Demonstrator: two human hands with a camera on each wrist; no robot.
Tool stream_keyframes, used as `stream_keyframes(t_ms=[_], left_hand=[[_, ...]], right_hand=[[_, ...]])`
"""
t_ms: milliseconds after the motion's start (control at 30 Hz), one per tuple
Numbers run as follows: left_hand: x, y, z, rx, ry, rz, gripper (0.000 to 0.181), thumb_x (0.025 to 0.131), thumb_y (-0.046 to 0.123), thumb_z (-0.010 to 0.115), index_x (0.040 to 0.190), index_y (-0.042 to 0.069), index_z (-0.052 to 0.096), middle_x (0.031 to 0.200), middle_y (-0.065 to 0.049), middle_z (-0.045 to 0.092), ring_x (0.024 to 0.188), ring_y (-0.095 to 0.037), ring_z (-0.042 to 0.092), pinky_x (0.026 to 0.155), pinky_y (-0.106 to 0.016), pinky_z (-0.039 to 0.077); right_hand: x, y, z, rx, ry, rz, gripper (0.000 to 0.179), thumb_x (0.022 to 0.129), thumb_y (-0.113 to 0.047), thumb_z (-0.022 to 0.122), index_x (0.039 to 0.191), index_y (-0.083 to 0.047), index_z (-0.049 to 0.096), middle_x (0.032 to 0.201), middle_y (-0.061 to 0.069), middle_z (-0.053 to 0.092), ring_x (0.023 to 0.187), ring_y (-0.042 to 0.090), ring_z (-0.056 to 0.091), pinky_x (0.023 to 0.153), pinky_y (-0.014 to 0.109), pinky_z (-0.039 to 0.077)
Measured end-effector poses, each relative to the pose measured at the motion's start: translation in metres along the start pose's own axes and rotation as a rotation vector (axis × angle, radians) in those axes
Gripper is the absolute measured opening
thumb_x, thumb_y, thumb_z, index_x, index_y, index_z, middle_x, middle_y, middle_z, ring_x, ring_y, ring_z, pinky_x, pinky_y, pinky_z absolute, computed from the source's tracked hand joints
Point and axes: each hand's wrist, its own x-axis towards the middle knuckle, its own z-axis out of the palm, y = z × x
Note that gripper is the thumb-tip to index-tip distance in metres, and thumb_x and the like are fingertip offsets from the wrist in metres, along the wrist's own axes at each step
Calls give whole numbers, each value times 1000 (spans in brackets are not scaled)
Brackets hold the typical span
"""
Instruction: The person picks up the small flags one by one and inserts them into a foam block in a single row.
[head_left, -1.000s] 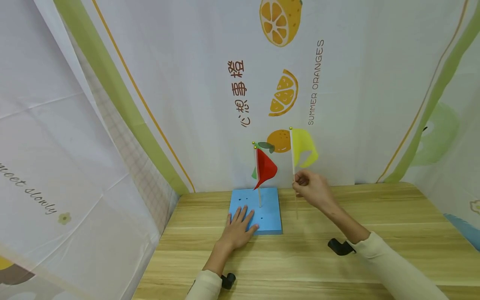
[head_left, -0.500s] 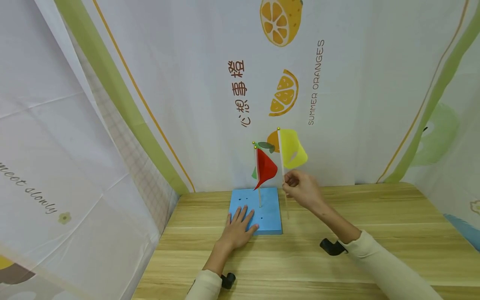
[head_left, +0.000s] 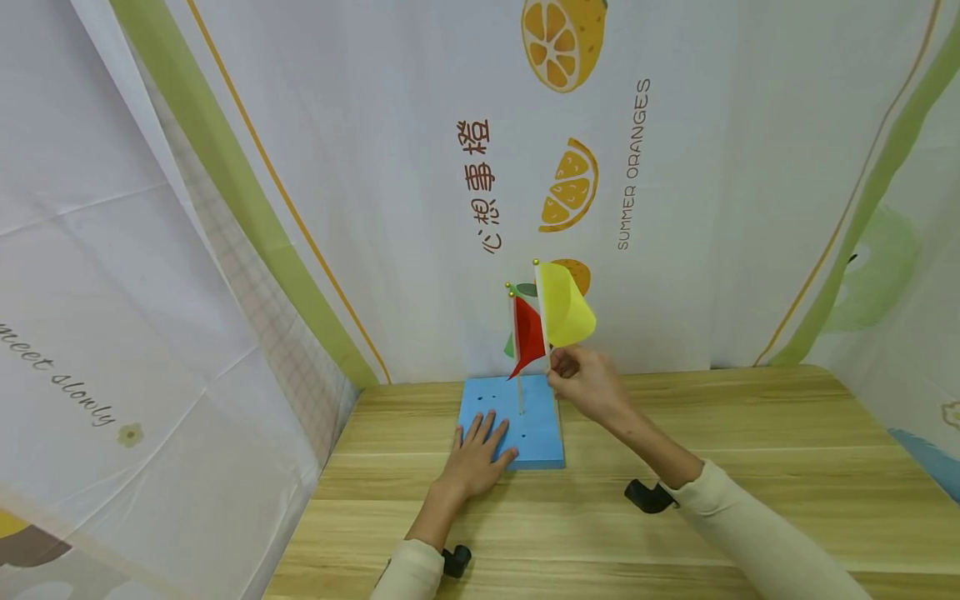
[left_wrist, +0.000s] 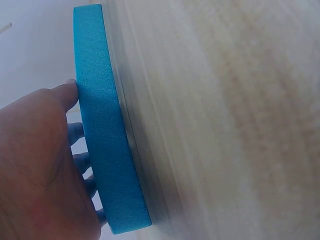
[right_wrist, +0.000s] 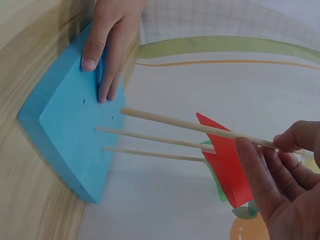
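Note:
My right hand [head_left: 588, 385] pinches the stick of a yellow flag [head_left: 564, 308] between thumb and fingers. In the right wrist view the bare lower end of that stick [right_wrist: 150, 117] points toward a blue foam block [right_wrist: 67, 120], apart from its face. My left hand [head_left: 471, 467] lies spread on the left part of the block, fingers straight. A red flag [head_left: 528, 329] stands with its stick in the block. Behind it a green flag [right_wrist: 218, 182], mostly hidden in the head view, also stands in it. Small holes [head_left: 523, 436] show in the block's top.
The block rests near the back edge of a wood-grain table [head_left: 525, 533]. Behind hangs a white curtain [head_left: 360, 183] printed with oranges and lettering. Black fittings [head_left: 647, 497] are at both wrists.
My right hand has moved left with the yellow flag, from right of the block to its right edge; the flag now overlaps the red one. My left hand has stayed put.

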Motion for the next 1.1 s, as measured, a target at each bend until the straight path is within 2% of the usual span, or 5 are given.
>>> stream_keyframes(t_ms=[333,600,833,1100], left_hand=[[-1,2,-3,-3,-17,-8,66,102,58,34,157,22,27,166,-7,13,154,-32,8,121,-62,7],[-2,2,-3,9,-24,-15,68,101,62,31,157,24,26,166,-5,12,154,-30,8,122,-61,7],[-1,1,-3,14,-13,-4,67,101,59,34,157,22,28,166,-8,15,154,-32,10,121,-62,8],[-2,1,-2,23,-22,-6,68,101,61,32,157,24,26,166,-7,13,154,-32,10,121,-62,8]], right_hand=[[6,-4,15,18,-1,-38,6,90,-10,68,91,-7,63,81,5,68,68,12,69,55,20,57],[10,-3,26,-22,1,-55,7,90,-12,68,87,-11,61,79,2,68,68,14,69,53,18,56],[12,0,34,-2,-14,-61,3,89,-9,67,90,-9,64,79,3,70,68,18,69,56,20,56],[13,4,43,-9,-11,-82,8,88,-6,68,91,-10,61,82,3,69,72,14,68,62,23,57]])
